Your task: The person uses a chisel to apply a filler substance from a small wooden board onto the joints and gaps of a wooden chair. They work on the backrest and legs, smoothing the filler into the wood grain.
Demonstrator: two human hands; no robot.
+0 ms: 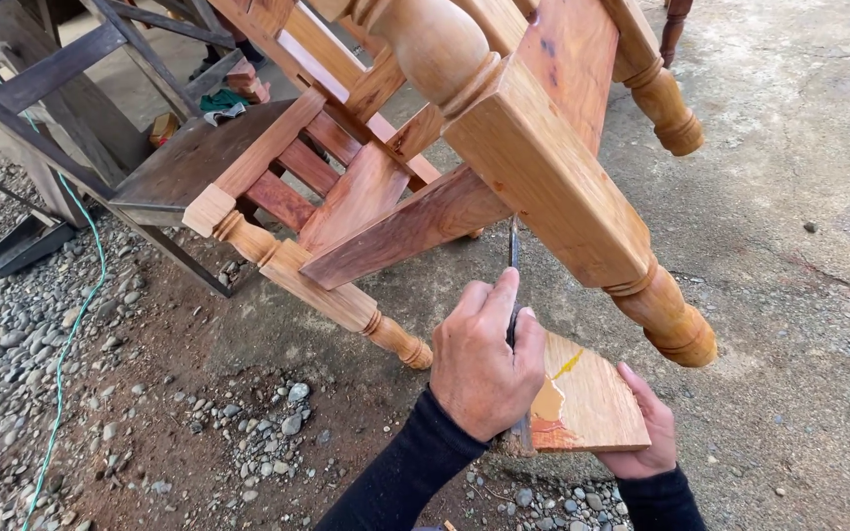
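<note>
My left hand [484, 364] grips a thin dark-bladed putty knife [514, 258]. Its tip points up to where a reddish rail meets the square leg of an overturned wooden chair [543, 167]. My right hand [646, 438] holds a small flat wooden board [597, 398] from beneath, just right of my left hand. A smear of tan and orange filler [550, 405] lies on the board's left end. The chair's turned legs stick out toward me and to the right.
A dark wooden bench or stool [194, 157] and dark timber framing [51, 88] stand at the back left. A green cord [86, 305] runs over gravel [12, 344] on the left. Bare concrete [799, 246] spreads to the right.
</note>
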